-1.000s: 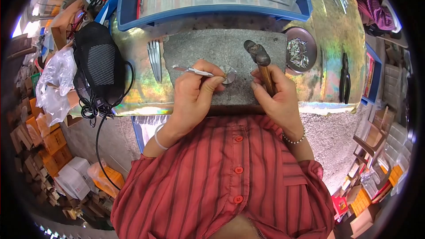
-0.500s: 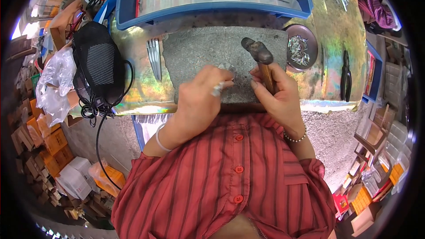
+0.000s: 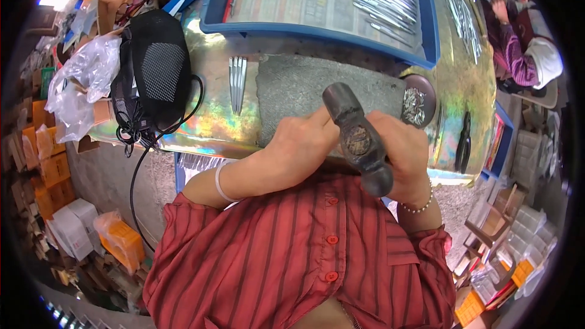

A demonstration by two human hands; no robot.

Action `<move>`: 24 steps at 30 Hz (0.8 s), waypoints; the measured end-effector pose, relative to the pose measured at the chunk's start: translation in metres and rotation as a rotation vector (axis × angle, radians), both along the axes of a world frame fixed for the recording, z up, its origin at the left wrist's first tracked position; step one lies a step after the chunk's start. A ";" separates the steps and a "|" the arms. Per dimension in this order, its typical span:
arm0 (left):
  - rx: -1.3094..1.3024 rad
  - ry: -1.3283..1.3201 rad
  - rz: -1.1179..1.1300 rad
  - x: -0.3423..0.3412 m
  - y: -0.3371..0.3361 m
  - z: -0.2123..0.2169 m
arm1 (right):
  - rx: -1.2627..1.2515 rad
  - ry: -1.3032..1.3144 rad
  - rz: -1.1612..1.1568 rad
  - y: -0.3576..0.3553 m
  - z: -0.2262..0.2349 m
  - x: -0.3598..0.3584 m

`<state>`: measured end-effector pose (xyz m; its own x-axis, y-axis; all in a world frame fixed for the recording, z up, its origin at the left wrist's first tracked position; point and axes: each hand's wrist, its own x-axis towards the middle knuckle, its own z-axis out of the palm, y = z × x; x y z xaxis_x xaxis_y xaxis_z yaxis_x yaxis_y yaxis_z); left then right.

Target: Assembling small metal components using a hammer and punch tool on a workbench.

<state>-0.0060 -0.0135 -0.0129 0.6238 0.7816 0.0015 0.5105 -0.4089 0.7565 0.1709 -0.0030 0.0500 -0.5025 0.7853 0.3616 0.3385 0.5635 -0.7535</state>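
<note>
My right hand [image 3: 407,153] is shut on the handle of a dark hammer [image 3: 356,137]. The hammer is raised close to the camera, its worn head over the front edge of a grey stone block [image 3: 292,88]. My left hand [image 3: 301,146] rests on the block's near edge with its fingers pinched together. The hammer head hides its fingertips and most of the thin metal piece they pinch.
Three slim metal pieces [image 3: 237,82] lie left of the block on the iridescent table [image 3: 207,125]. A round dish of metal scraps [image 3: 417,100] and black pliers [image 3: 464,140] sit to the right. A blue tray [image 3: 317,33] of tools is behind, a black mesh bag [image 3: 155,73] to the left, and another person [image 3: 524,55] at the far right.
My right hand has lifted the hammer from the block up toward the camera. My left hand has drawn the thin metal piece in, and it is now hidden behind the hammer.
</note>
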 end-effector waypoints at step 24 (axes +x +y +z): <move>0.381 -0.114 0.046 0.001 0.011 0.002 | -0.193 -0.343 -0.193 -0.058 0.061 0.033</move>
